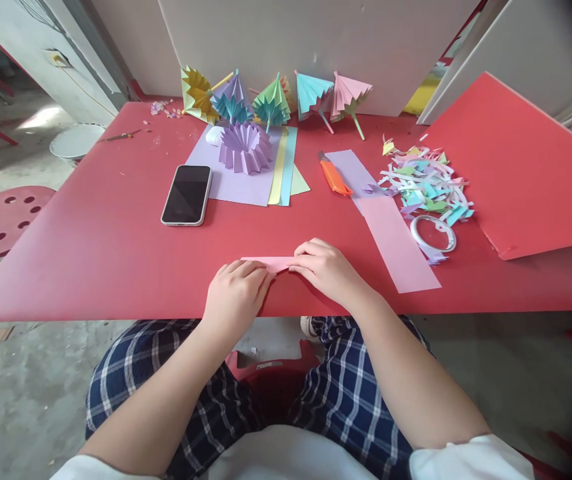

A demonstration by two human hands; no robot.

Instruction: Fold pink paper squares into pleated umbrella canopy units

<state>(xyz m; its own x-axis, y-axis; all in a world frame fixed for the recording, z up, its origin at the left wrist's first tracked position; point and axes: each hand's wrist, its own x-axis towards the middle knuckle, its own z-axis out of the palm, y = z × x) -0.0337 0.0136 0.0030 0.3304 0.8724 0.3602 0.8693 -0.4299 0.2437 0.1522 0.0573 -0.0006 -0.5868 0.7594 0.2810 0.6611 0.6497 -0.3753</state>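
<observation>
A narrow folded strip of pink paper (279, 264) lies between my two hands, close to the front edge of the red table (116, 253). My left hand (236, 290) pinches its left part, thumb and fingers closed. At the other end, the fingers of my right hand (327, 272) are closed on the paper too. Parts of the strip are hidden under my fingers. Off to the right rests a flat pink paper piece (401, 247), with a lilac paper piece (349, 170) beyond it. An orange box cutter (335, 176) lies beside the lilac piece.
A phone (187, 195) lies left of stacked coloured sheets (246, 190), which carry a pleated purple paper ring (245, 148). Several small paper umbrellas (313, 93) line the back. Paper scraps (431, 183), a tape roll (433, 233) and a tilted red board (531, 173) occupy the right.
</observation>
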